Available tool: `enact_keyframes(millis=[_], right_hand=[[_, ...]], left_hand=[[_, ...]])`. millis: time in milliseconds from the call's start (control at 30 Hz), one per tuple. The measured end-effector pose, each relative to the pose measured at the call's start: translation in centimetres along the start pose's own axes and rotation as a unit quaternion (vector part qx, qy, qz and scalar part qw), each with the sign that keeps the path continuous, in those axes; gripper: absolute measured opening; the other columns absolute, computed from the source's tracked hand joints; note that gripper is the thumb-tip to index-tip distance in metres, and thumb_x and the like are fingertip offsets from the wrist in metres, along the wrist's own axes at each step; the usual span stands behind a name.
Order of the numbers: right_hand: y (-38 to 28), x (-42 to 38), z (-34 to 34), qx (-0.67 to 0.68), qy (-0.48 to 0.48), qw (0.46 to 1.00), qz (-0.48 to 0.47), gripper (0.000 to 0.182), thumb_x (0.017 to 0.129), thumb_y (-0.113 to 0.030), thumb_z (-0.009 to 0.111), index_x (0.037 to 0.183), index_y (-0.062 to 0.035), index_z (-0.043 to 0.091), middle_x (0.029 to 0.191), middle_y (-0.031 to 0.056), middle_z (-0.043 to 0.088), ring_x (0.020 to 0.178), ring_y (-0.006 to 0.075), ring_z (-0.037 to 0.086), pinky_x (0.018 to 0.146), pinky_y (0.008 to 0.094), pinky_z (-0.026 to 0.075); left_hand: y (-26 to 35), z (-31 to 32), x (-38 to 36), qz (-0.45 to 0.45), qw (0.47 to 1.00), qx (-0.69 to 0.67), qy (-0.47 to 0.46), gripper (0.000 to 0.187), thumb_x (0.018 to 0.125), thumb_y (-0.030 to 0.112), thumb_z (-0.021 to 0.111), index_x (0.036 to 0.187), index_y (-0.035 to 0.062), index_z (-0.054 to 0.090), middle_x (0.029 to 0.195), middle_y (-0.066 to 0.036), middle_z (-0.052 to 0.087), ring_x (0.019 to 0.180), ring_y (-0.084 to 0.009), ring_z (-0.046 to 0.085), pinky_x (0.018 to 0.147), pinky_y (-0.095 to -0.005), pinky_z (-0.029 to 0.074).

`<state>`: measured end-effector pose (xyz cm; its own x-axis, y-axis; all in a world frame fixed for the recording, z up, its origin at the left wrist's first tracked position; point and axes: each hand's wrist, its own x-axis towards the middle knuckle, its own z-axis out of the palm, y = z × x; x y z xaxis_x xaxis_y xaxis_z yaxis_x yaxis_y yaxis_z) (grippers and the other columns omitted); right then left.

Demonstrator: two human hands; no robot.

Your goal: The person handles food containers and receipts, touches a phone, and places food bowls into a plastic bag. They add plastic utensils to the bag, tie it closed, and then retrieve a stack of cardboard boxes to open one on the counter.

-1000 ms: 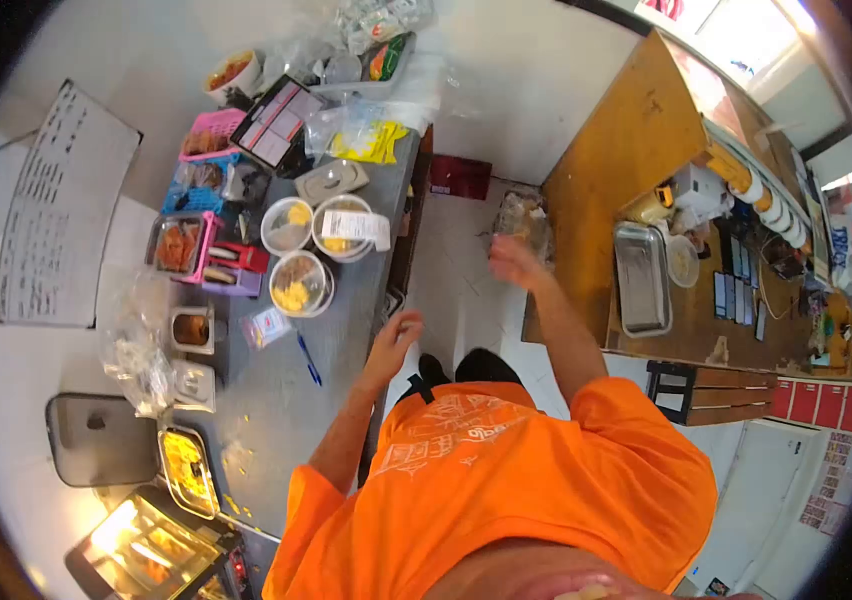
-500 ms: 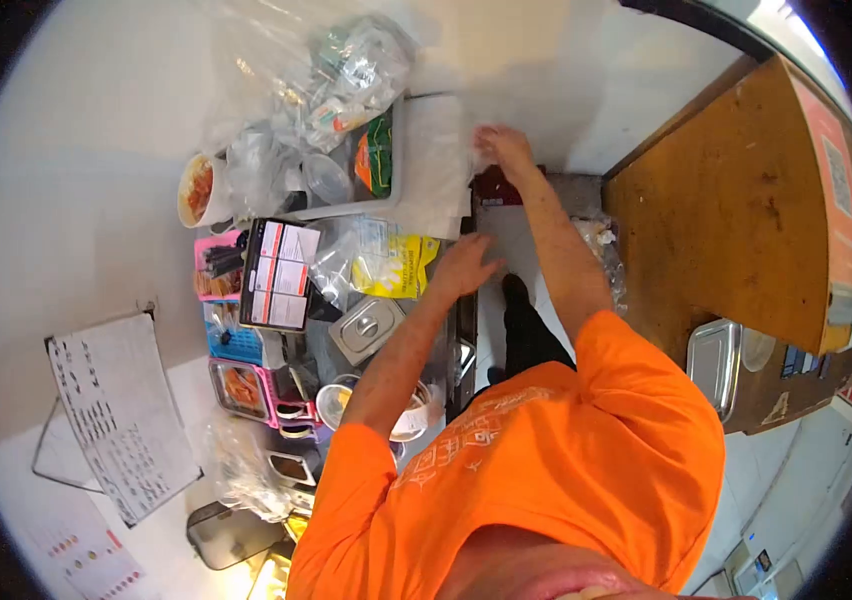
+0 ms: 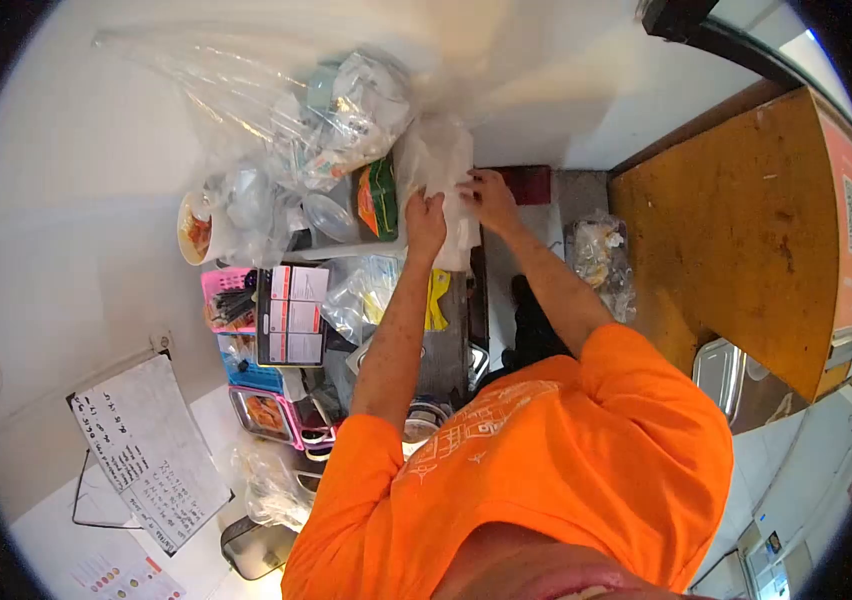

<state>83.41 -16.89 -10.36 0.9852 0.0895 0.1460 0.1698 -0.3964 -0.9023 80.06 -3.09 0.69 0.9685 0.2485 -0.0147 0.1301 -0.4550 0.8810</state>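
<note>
Resting at pale plastic (image 3: 436, 148), L hand (image 3: 427, 222) & R hand (image 3: 493, 203): fingers bent, pinch unclear.

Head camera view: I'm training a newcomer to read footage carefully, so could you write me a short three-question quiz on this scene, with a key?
1. True or false: the left hand and the right hand are both at the whitish plastic.
2. Which of these is nearest the left hand?
A) the whiteboard
B) the green-and-orange packet
C) the white bowl
3. Which hand is nearer the dark red item?

Key: 1. True. 2. B. 3. The right hand.
</note>
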Motion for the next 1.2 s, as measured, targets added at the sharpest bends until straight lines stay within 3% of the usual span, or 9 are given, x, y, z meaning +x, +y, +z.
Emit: enact_keyframes(millis=[200,367,500,633,733,900,1100,1167,1200], right_hand=[[-1.5,0.1,0.5,-0.144,0.054,0.981,-0.122,0.027,0.075,-0.030,0.070,0.098,-0.0164,0.069,0.128,0.0080,0.047,0.125,0.0359,0.034,0.096,0.0485,0.039],[-0.9,3.5,1.2,-0.124,-0.131,0.960,-0.214,0.019,0.076,-0.019,0.069,0.089,-0.0063,0.063,0.092,0.0111,0.056,0.096,0.0328,0.051,0.083,0.0412,0.043],[-5.7,2.4,-2.3,0.187,-0.146,0.967,0.095,0.012,0.086,-0.014,0.060,0.088,-0.0018,0.060,0.082,0.0022,0.059,0.081,0.0136,0.054,0.075,0.0276,0.043],[-8.6,2.4,-5.5,0.375,-0.108,0.919,0.052,0.012,0.088,-0.016,0.060,0.088,-0.0038,0.061,0.085,-0.0016,0.060,0.081,0.0068,0.050,0.075,0.0242,0.042],[-15.6,1.3,-12.0,0.392,-0.060,0.913,0.091,0.009,0.089,-0.015,0.060,0.089,-0.0068,0.064,0.085,-0.0030,0.059,0.080,0.0080,0.051,0.073,0.0243,0.043],[-22.0,-2.1,-24.1,0.514,0.043,0.857,-0.001,0.016,0.089,-0.016,0.059,0.079,-0.0047,0.057,0.084,0.0021,0.055,0.079,0.0131,0.050,0.071,0.0253,0.042],[-19.9,-12.1,-32.2,0.472,-0.185,0.848,-0.156,0.031,0.077,-0.019,0.069,0.062,-0.0047,0.046,0.072,0.0058,0.050,0.067,0.0180,0.043,0.061,0.0315,0.035],[-21.2,-17.2,-31.8,0.438,-0.254,0.850,-0.142,0.033,0.074,-0.018,0.071,0.060,-0.0045,0.044,0.069,0.0056,0.048,0.064,0.0174,0.041,0.059,0.0320,0.033],[-22.0,-19.3,-31.2,0.413,-0.268,0.860,-0.136,0.033,0.074,-0.017,0.071,0.059,-0.0041,0.045,0.068,0.0059,0.048,0.064,0.0177,0.042,0.060,0.0317,0.033]], left_hand=[[-2.1,-0.3,-1.3,0.003,0.997,-0.030,-0.073,0.059,0.083,0.014,0.059,0.133,-0.0058,0.036,0.136,-0.025,0.040,0.122,-0.0323,0.045,0.096,-0.0370,0.042],[-2.3,-0.8,-1.4,0.156,0.962,0.147,-0.171,0.078,0.074,0.012,0.068,0.140,0.0009,0.028,0.139,-0.020,0.035,0.131,-0.0367,0.031,0.108,-0.0428,0.026],[-1.2,0.1,-2.0,0.137,0.964,0.186,-0.128,0.082,0.072,0.018,0.072,0.140,0.0044,0.027,0.133,-0.025,0.041,0.124,-0.0414,0.039,0.104,-0.0467,0.030],[-0.6,1.9,-1.1,0.132,0.950,0.278,-0.061,0.072,0.072,0.012,0.070,0.135,0.0046,0.037,0.129,-0.025,0.046,0.120,-0.0426,0.043,0.100,-0.0478,0.034],[-1.9,2.3,0.0,0.249,0.967,0.052,-0.016,0.042,0.069,-0.003,0.060,0.110,0.0026,0.059,0.110,-0.022,0.059,0.106,-0.0404,0.053,0.092,-0.0439,0.042],[9.3,-3.1,-4.8,0.062,0.992,-0.015,-0.105,0.041,0.069,-0.005,0.062,0.110,-0.0007,0.059,0.113,-0.017,0.060,0.111,-0.0308,0.055,0.094,-0.0376,0.043],[9.8,-9.7,-17.8,0.074,0.817,-0.556,-0.130,0.051,0.086,0.029,0.063,0.126,0.0010,0.049,0.128,-0.009,0.053,0.120,-0.0245,0.049,0.099,-0.0372,0.040],[9.8,-8.8,-23.8,-0.057,0.847,-0.503,-0.163,0.061,0.086,0.049,0.055,0.128,0.0052,0.047,0.134,-0.011,0.046,0.118,-0.0273,0.049,0.097,-0.0383,0.041],[8.1,-6.2,-25.5,-0.194,0.763,-0.585,-0.197,0.052,0.090,0.044,0.051,0.124,0.0054,0.050,0.127,-0.010,0.051,0.112,-0.0254,0.053,0.091,-0.0385,0.044]])
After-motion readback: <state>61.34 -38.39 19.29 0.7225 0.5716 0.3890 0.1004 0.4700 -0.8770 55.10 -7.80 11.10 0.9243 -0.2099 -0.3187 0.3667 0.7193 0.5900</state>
